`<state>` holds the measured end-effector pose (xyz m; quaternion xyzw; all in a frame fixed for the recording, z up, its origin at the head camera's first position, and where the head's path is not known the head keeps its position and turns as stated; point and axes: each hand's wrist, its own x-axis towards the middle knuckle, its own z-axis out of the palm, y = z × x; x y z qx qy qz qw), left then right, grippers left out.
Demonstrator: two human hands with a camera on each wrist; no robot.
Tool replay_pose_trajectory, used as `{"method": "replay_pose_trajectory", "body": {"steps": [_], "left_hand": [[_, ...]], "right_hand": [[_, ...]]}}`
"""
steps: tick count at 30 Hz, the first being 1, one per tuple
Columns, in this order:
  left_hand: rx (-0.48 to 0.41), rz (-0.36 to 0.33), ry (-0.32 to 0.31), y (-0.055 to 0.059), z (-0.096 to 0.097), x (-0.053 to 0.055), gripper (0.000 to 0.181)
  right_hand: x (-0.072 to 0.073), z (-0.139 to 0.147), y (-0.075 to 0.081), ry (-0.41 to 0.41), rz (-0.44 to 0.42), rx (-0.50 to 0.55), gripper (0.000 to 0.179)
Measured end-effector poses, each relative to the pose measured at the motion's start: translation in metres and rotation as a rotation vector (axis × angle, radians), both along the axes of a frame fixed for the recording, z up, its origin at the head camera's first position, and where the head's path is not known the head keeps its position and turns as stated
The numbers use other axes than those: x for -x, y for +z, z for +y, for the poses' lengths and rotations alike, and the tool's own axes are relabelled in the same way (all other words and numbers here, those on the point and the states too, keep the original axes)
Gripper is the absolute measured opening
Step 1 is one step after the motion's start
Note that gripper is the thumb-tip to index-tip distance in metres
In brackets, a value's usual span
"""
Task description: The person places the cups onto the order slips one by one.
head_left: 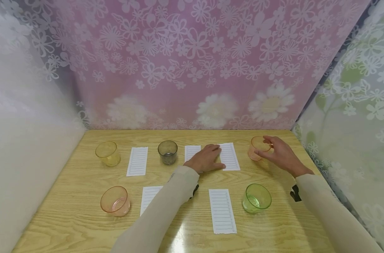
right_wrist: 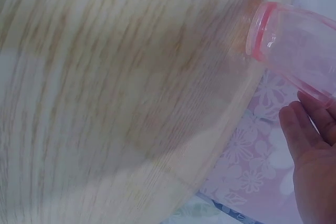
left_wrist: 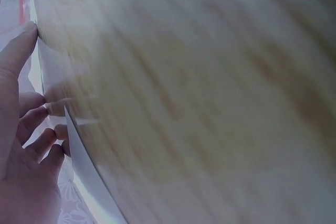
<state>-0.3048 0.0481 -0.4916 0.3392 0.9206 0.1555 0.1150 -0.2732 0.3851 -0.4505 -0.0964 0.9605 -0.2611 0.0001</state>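
At the back right stands a clear orange-tinted cup (head_left: 254, 154), its pinkish wall also seen in the right wrist view. My right hand (head_left: 282, 156) holds this cup near its rim, thumb across the near side and fingers around the far side. My left hand (head_left: 205, 159) rests on the table with its fingers spread. Its fingertips lie at the left edge of a lined paper slip (head_left: 230, 158). Another lined slip (head_left: 192, 151) is partly hidden behind the left hand. In the left wrist view, paper edges (left_wrist: 86, 166) show beside the fingers.
A yellow cup (head_left: 108, 154), a grey cup (head_left: 168, 154), a pink cup (head_left: 116, 203) and a green cup (head_left: 256, 200) stand on the wooden table (head_left: 68, 189). Between them lie lined slips, one at left (head_left: 137, 161), one in front (head_left: 223, 211), one (head_left: 151, 195) under the left sleeve. Flowered curtains surround the table.
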Motion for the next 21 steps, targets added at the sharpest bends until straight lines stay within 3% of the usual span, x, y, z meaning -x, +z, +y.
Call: {"method": "replay_pose_trajectory", "body": {"steps": [21], "left_hand": [[0.011, 0.011, -0.009, 0.000, 0.010, 0.003, 0.080]], "right_hand": [[0.002, -0.012, 0.006, 0.018, 0.037, 0.004, 0.092]]}}
